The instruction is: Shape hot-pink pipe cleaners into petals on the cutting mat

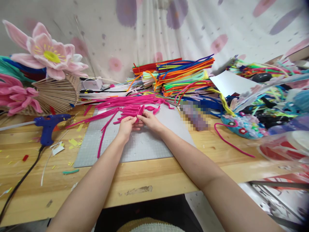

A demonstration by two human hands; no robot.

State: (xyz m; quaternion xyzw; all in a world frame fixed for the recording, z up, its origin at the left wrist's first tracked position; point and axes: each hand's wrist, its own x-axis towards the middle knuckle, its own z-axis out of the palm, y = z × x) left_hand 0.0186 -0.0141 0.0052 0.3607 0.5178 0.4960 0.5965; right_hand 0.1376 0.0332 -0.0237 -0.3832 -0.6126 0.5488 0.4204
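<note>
Over the grey cutting mat [149,151], my left hand [128,126] and my right hand [150,120] meet, fingertips pinched on a short magenta pipe cleaner piece [141,110] that points up and away. Some of its lower end is covered by my fingers. Just behind lie cut magenta pipe cleaners [129,111] in a row and a long magenta bundle [125,100]. Shaped magenta petal-like pieces [155,110] rest to the right of my hands. One bent magenta pipe cleaner [103,138] trails down the mat's left side.
A blue glue gun [49,127] lies on the left, its black cord running forward. Behind it stand a pink pipe cleaner flower [49,54] and a woven fan-like basket [58,93]. Coloured pipe cleaner bundles [185,77] are stacked at the back. A blue flower-covered item [243,125] sits right.
</note>
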